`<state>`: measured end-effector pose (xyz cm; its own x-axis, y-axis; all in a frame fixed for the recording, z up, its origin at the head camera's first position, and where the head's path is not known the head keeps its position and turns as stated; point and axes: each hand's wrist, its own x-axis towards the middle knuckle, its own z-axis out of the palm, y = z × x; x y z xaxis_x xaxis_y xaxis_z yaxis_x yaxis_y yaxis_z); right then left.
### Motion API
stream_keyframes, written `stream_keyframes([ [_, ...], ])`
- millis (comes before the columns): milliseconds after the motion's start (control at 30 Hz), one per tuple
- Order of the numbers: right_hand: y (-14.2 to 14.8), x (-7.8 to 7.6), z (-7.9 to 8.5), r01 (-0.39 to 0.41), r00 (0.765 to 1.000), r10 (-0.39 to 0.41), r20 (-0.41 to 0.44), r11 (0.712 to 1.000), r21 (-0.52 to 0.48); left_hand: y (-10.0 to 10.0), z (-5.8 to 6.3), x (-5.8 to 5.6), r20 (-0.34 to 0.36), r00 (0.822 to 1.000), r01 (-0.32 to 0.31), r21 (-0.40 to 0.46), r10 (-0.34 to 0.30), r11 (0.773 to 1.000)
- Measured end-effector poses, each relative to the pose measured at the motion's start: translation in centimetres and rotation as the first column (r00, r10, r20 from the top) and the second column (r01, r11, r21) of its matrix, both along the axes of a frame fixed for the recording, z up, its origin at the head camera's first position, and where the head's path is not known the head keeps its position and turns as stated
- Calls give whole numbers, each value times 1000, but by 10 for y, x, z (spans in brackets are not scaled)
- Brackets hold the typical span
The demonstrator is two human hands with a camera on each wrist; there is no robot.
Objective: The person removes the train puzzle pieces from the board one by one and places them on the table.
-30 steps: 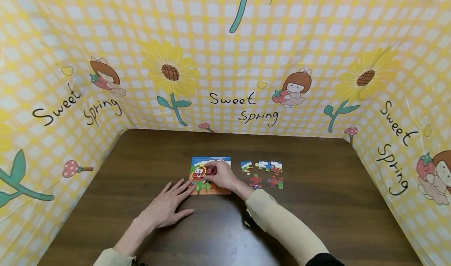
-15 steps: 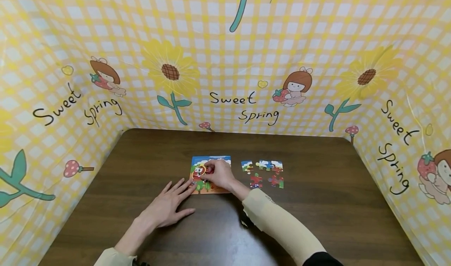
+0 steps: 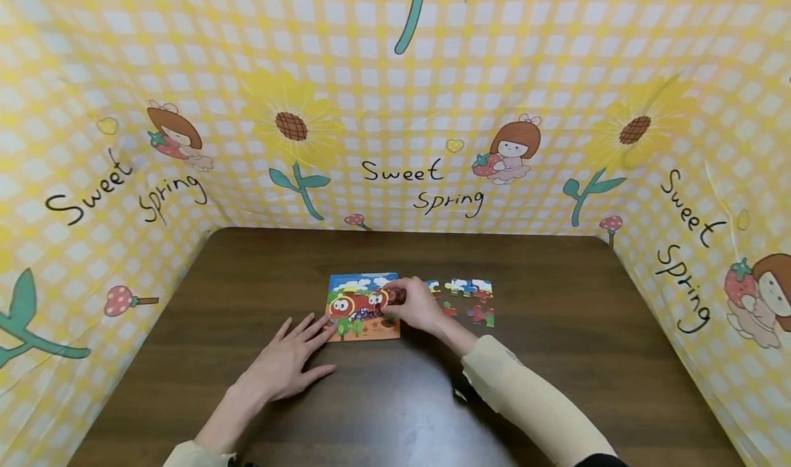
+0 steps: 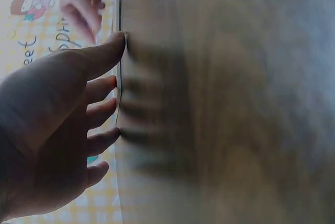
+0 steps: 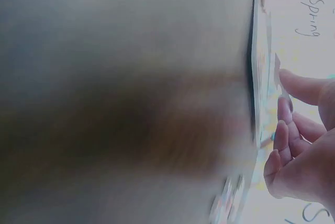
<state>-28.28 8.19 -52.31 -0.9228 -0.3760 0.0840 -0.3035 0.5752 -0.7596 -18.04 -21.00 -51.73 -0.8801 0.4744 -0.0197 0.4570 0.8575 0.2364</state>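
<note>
A colourful jigsaw puzzle board [image 3: 362,333] lies near the middle of the table, printed with red cartoon engines with eyes. My left hand [image 3: 284,360] is spread flat, its fingertips resting on the board's lower left edge; the left wrist view shows those fingers [image 4: 102,143] straight. Over the board's right side, my right hand [image 3: 420,305] pinches a puzzle piece [image 3: 376,300] between thumb and fingers. From the side, in the right wrist view, the thin piece [image 5: 278,69] stands tilted and apart from the board. Part of the board's right edge is hidden behind that hand.
Right of the board lie several loose puzzle pieces [image 3: 480,314], some partly hidden by my right hand. A brown wooden table [image 3: 296,251] carries everything. Yellow checked cloth [image 3: 395,123] walls it at the back and both sides.
My right hand has moved right and lifted the pinched piece away from the board's middle, uncovering more of the picture. The left hand stays at the lower left edge.
</note>
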Motion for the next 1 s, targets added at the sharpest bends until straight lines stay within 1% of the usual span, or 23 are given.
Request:
stream_keyframes([
  [200,26,13,2,60,997,-59,-46,998,28,-9,4,2,13,1000,-11,11,11,1000],
  [267,33,16,2,59,997,-57,-56,998,35,-12,3,2,19,1000,-13,17,13,1000],
  [467,46,25,-1,54,998,-52,-38,997,55,-15,-2,2,26,1000,-17,30,16,999],
  [533,51,27,-3,57,998,-55,-34,996,64,-15,-2,2,30,999,-18,37,17,999],
  [600,55,28,-5,57,997,-53,-49,996,73,-14,-2,2,28,999,-15,42,14,999],
  [800,64,30,-9,72,993,-60,-102,989,126,-13,-1,3,35,999,-10,42,9,999],
  [1000,66,33,-10,68,986,-40,-163,983,172,-11,2,3,41,999,-15,56,13,998],
])
